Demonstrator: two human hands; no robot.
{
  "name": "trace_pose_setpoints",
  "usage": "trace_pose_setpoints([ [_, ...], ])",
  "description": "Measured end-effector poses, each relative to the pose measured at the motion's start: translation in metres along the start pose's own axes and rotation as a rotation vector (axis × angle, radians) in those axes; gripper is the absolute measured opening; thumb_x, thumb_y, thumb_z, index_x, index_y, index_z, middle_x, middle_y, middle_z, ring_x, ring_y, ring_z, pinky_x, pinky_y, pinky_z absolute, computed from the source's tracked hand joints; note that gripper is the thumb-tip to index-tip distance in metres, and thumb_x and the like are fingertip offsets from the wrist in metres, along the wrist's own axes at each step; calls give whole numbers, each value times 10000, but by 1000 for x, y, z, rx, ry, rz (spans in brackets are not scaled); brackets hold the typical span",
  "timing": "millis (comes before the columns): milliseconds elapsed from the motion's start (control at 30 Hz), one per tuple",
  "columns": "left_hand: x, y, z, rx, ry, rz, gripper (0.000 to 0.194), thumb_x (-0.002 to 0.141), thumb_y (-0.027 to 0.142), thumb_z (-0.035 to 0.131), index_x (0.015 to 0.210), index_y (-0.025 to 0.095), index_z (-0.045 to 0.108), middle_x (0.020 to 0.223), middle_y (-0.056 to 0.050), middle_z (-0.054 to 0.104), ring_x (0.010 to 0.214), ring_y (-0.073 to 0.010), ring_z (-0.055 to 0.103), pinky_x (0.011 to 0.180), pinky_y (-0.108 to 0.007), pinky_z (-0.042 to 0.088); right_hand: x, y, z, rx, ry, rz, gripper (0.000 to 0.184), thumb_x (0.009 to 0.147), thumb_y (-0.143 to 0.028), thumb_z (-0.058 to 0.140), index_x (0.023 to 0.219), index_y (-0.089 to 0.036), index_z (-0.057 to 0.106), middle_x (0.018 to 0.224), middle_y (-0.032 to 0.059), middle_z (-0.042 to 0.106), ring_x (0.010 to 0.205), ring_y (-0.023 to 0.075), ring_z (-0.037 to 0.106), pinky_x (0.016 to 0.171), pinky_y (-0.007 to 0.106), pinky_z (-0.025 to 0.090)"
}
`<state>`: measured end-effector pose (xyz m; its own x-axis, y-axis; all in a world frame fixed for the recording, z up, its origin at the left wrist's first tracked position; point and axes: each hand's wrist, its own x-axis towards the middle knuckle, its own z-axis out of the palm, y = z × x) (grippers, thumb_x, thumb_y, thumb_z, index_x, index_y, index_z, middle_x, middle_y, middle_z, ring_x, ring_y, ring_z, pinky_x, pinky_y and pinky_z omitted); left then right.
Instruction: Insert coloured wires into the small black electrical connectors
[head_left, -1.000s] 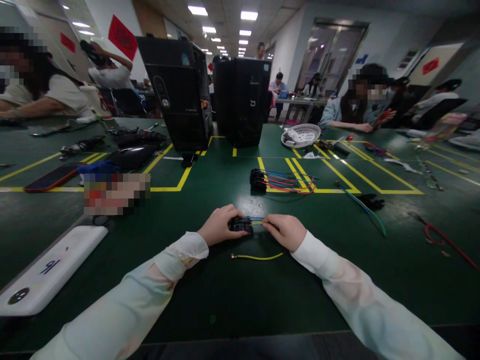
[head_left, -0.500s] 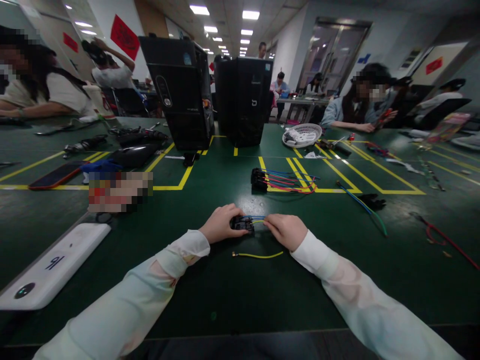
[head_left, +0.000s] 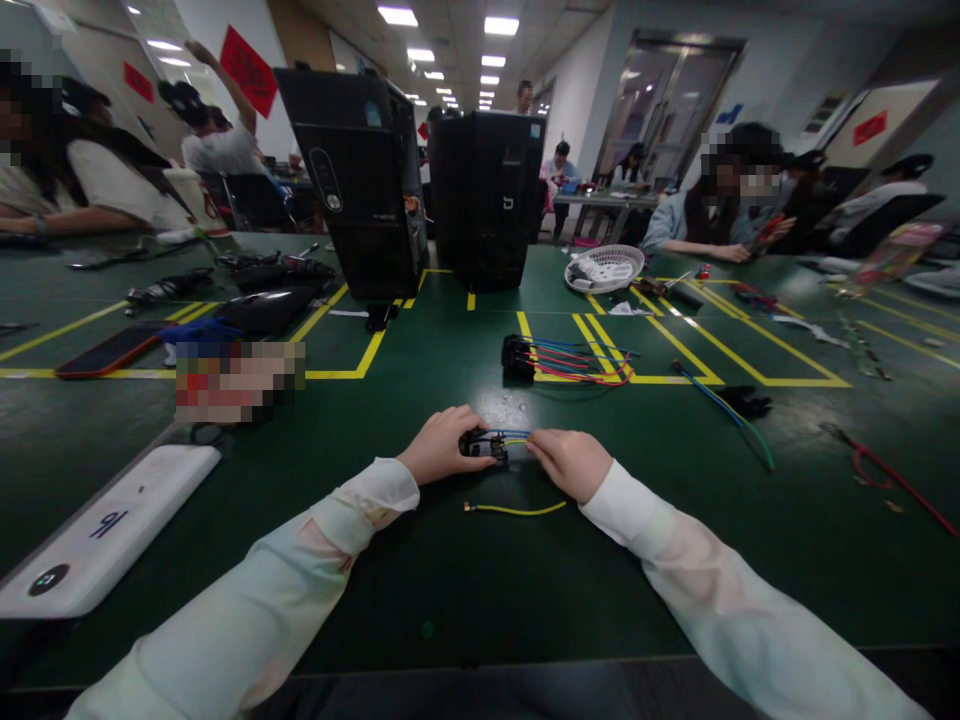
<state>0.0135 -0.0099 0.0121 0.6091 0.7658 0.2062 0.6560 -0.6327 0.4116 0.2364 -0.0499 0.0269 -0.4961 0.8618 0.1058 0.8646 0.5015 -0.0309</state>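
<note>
My left hand (head_left: 442,447) grips a small black plastic connector block (head_left: 491,448) from its left side, thumb in front and fingers behind. From the block's right side run blue and yellow wires (head_left: 514,438). My right hand (head_left: 571,460) is closed, pinching the wires a short way from the block; its fingertips cover their far ends. A loose yellow wire (head_left: 517,511) with a metal terminal at its left end lies on the table just in front of both hands. Beyond them, black connectors (head_left: 516,358) with several blue and red wires lie together.
Two black computer towers (head_left: 352,190) stand at the back. A white power strip-like case (head_left: 112,530) lies at left, near a blurred-out patch. At right are blue and green wires (head_left: 731,415) and a red cable (head_left: 892,480). A white basket (head_left: 604,268) sits behind. Co-workers sit around.
Both hands stay almost in place with the connector block and wires. The block appears slightly turned in my left hand. At the back left, a person's arm has risen higher.
</note>
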Motion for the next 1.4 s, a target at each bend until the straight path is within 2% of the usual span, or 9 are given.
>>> trace_pose_setpoints([
  [100,0,0,0,-8,-5,0,391,693,502,620,958,217,582,946,-31,547,883,-203,508,764,-321,390,0,-1,-1,-20,-27,14,305,926,-332,297,847,-211,565,809,25,658,675,123,582,545,241,241],
  [267,0,1,-1,-9,-13,-7,391,695,502,619,959,217,581,943,-29,546,883,-202,508,764,-316,389,-2,-2,-2,-52,30,49,315,927,-341,292,830,-216,564,803,14,657,663,125,585,529,247,225],
  [367,0,1,-1,-9,-14,-9,391,692,499,623,959,216,583,945,-30,546,883,-201,509,762,-312,389,-2,-2,-2,-46,15,35,316,926,-344,296,827,-216,567,797,14,658,656,124,583,528,245,226],
  [600,0,0,-1,-8,-9,-7,386,696,496,620,964,221,582,941,-28,545,875,-199,509,772,-319,391,-1,-3,0,27,27,45,319,929,-319,295,828,-197,572,804,38,654,700,130,585,571,236,272],
  [800,0,1,-2,-9,-13,-8,386,696,494,621,964,219,585,939,-31,545,870,-199,511,762,-318,396,-1,0,-4,19,-46,15,320,920,-342,297,868,-207,582,770,40,658,657,135,587,551,245,258],
  [1033,0,1,-2,11,-20,9,390,707,502,609,968,215,577,935,-33,539,868,-197,512,761,-314,396,-1,-6,-3,10,-8,117,322,917,-324,295,843,-194,580,750,48,654,649,140,578,550,245,251],
  [1233,0,1,-2,7,-28,4,388,703,497,615,968,216,582,929,-32,539,851,-192,510,753,-310,395,0,1,-6,157,-77,18,303,906,-304,329,817,-175,589,682,42,624,623,121,558,554,222,274],
  [1400,0,2,-2,1,-28,2,390,700,499,619,970,220,582,929,-27,540,850,-189,509,764,-313,391,1,3,-4,159,-40,104,337,904,-323,338,750,-169,594,636,43,602,584,123,535,554,231,279],
])
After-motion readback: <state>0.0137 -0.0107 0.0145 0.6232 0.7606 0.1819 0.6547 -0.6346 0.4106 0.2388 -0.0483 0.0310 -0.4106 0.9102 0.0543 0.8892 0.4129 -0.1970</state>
